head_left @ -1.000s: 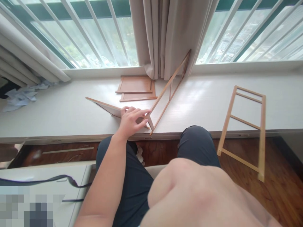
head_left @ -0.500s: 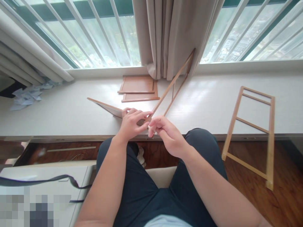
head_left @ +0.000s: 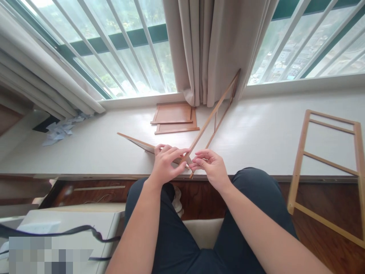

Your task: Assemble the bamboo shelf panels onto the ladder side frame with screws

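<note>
My left hand (head_left: 167, 163) rests on the near corner where a tilted wooden panel (head_left: 137, 141) meets a long ladder-like wooden frame (head_left: 214, 116), its fingers pressing on that joint. My right hand (head_left: 211, 167) is right beside it, fingertips pinched at the frame's near end; whether something small sits between them is hidden. The frame runs diagonally up to the curtain (head_left: 216, 49). Both hands work at the front edge of the white window ledge (head_left: 256, 137).
Two flat brown wooden panels (head_left: 173, 118) lie stacked by the window. A second ladder-like frame (head_left: 327, 167) leans off the ledge on the right, over the wood floor. Crumpled paper (head_left: 61, 129) lies far left. A white box (head_left: 71, 228) with a dark strap sits at lower left.
My right hand came up from close under the camera to the frame's near end, beside my left hand. The view has tilted up a little.
</note>
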A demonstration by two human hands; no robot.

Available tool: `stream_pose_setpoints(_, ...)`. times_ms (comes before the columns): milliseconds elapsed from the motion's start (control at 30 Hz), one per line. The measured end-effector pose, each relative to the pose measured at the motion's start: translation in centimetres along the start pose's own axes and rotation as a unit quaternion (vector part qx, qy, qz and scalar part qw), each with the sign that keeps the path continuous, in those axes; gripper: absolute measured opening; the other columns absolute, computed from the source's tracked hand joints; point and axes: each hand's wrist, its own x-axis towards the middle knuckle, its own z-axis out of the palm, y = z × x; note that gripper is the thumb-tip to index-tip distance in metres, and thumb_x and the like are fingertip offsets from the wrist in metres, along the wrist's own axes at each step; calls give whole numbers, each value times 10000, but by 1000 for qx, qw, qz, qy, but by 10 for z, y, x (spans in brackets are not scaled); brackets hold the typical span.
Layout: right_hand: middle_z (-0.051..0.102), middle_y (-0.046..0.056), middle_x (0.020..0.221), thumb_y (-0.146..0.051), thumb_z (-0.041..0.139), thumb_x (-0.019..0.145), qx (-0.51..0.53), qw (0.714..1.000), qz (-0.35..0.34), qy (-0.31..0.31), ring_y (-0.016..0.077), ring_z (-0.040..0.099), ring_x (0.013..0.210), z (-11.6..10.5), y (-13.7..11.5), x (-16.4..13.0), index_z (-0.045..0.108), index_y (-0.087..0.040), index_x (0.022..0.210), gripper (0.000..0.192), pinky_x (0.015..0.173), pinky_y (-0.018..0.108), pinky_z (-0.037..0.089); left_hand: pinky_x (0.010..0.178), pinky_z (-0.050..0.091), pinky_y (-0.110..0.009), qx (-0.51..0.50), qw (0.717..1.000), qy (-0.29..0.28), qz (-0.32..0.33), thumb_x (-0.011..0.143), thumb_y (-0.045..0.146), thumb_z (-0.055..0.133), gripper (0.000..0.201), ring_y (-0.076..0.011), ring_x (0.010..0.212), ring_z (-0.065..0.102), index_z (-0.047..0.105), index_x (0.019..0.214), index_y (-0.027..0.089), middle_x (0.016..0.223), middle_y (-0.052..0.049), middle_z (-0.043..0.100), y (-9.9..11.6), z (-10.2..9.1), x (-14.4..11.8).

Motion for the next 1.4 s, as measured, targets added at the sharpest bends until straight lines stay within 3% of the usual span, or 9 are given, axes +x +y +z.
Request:
stream_pose_setpoints(133,691,6,712,-380,825,766,47,997,56,13,97,552,481,4,10,2,681,-176,943,306,438,208,429,1061,259,-457,3,1000,7,-11,887,307,600,349,-219,949,625,716,1216,324,939,11,750,1,2,0)
stream_pose_setpoints(233,649,-14,655,-362,802,765,81,992,100,8,45,378,449,7,15,1,707,-156,892,261,422,175,293,1067,258,-462,4,1000,-2,-14,888,318,589,347,-224,953,624,717,1210,319,941,7,752,1,1,1)
stream_pose_setpoints(300,636,-10,648,-333,804,745,104,984,141,-9,48,367,476,7,15,-1,721,-148,866,236,437,172,262,1074,254,-463,4,1000,-9,-17,890,322,586,347,-225,953,623,716,1211,319,953,7,755,1,1,1)
stream_pose_setpoints(433,658,16,692,-223,808,683,153,966,208,-27,62,409,534,3,9,-2,762,-142,846,188,470,172,302,1079,250,-464,6,999,-18,-25,892,333,586,346,-231,957,617,716,1212,317,963,3,758,1,0,1)
stream_pose_setpoints(633,726,54,801,-113,813,637,172,959,220,-50,88,545,628,-1,-1,-4,807,-136,822,186,593,205,499,1057,262,-455,-2,1000,-13,-22,900,358,598,350,-226,943,613,713,1230,327,955,10,754,-1,2,1)
stream_pose_setpoints(733,749,57,857,-169,883,659,158,964,205,-56,115,655,708,-1,-2,-5,798,-143,856,216,695,233,569,1057,264,-454,0,1000,-17,-23,904,356,596,356,-226,948,613,709,1240,324,964,9,755,-1,1,1)
stream_pose_setpoints(867,739,22,830,-221,978,579,150,974,167,-7,162,740,749,0,1,-5,735,-158,854,372,763,290,613,1067,255,-453,-3,1000,-16,-20,897,321,593,359,-223,962,617,707,1237,322,972,12,757,-1,0,2)
stream_pose_setpoints(1067,683,-10,684,-280,1003,528,103,985,131,47,196,734,623,0,5,-3,665,-162,776,436,600,284,604,1070,246,-452,-12,1000,-18,-19,899,331,597,361,-221,961,617,703,1244,330,979,15,757,-2,0,1)
stream_pose_setpoints(1400,755,48,878,-308,820,773,-124,988,-72,54,227,708,845,2,10,-5,820,-225,844,109,827,366,576,1076,240,-448,-11,1000,-13,-16,909,363,595,357,-222,969,619,700,1249,329,982,12,761,-3,0,1)
